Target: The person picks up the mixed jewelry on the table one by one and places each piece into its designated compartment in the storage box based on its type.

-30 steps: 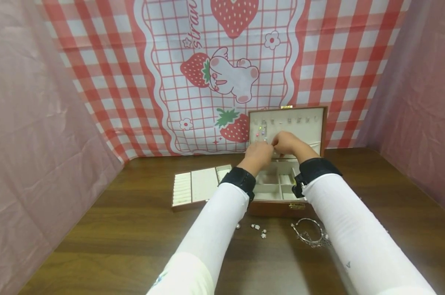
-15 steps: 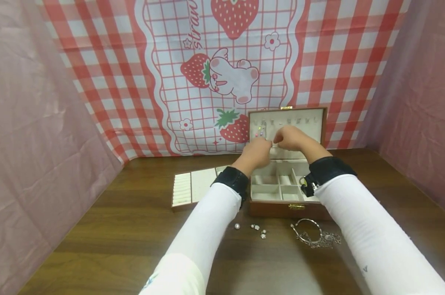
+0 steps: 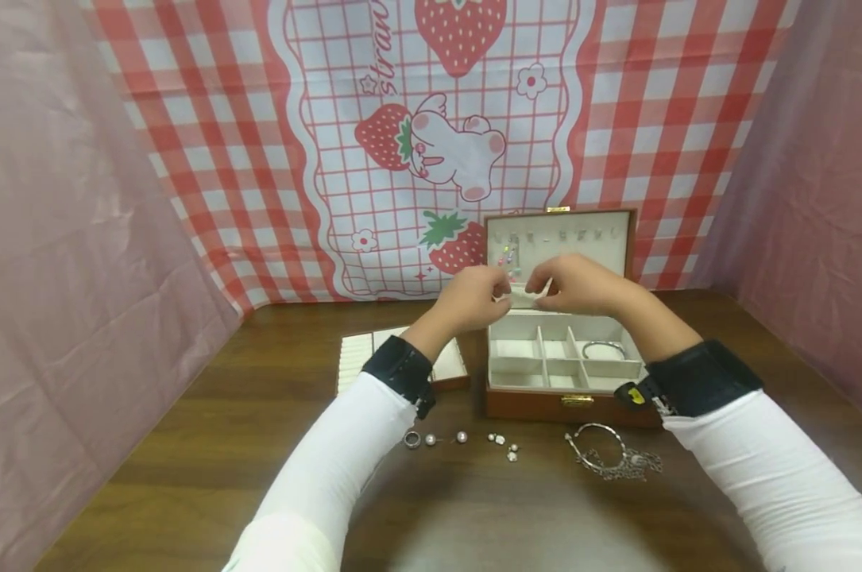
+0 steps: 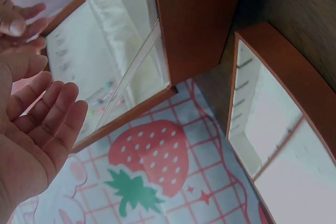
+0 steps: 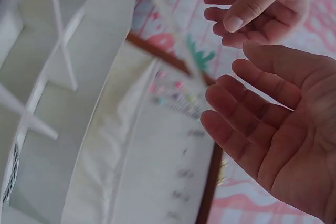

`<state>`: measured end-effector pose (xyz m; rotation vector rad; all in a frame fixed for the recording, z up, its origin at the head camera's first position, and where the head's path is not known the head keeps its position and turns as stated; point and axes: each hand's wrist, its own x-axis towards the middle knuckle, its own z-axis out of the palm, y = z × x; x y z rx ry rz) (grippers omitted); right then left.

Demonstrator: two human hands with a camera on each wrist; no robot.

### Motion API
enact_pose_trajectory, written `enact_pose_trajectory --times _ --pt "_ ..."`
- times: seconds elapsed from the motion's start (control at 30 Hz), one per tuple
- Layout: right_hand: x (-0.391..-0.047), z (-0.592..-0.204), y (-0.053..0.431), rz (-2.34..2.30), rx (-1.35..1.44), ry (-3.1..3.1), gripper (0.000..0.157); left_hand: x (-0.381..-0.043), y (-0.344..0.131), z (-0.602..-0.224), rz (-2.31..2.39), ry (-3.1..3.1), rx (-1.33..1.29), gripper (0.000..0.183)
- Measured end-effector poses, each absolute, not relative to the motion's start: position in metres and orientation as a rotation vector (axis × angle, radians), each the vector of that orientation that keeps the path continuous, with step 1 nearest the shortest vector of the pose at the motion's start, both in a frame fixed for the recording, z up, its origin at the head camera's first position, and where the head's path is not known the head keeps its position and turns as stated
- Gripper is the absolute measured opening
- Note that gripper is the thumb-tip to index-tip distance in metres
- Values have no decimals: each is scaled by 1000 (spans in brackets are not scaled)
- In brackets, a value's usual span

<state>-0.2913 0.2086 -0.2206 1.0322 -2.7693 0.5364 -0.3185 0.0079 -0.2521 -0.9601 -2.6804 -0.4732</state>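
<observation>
An open brown jewelry box (image 3: pixel 531 403) stands at the back of the table, its cream lid (image 3: pixel 602 254) upright. Colorful beaded jewelry (image 3: pixel 508 256) hangs at the lid's left side, over a gathered fabric pocket. My left hand (image 3: pixel 473 298) hovers before the lid's lower left, fingers loosely bent with nothing between them. Opposite it, my right hand (image 3: pixel 581 284) is likewise relaxed and holds nothing, as the right wrist view shows with its bare palm and fingers (image 5: pixel 241 114). A silver bangle (image 3: pixel 604 346) lies in a rear right compartment of the box.
Left of the box lies a cream tray (image 3: pixel 448 365), partly behind my left arm. Along the front are a ring (image 3: pixel 412 439), pearl pieces (image 3: pixel 461 437), small earrings (image 3: pixel 512 453) and an open bangle (image 3: pixel 595 429) with a chain (image 3: pixel 627 467). A checked strawberry cloth (image 3: pixel 452 159) hangs behind.
Both hands, close together at the lid before, have moved apart with fingers loosened. My forearms have swung outward, uncovering the ring, a pearl piece and the bangle inside the box.
</observation>
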Motion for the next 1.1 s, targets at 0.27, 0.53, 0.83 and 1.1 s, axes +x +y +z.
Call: enact_pose_trajectory --times 0.27,0.53,0.83,1.1 --pt "-256 -235 203 555 1109 -2668 16 -286 -33 -254 -533 -2634 -973 17" --pt "-232 -251 203 565 1152 -2616 19 -256 -74 -269 -548 -2641 -931 18" --pt "-217 -268 196 536 1286 -2516 18 -235 -111 -290 -540 -2584 -968 17" --pt "-208 -277 185 517 1333 -2528 17 -228 -120 -302 -565 -2552 -1019 16"
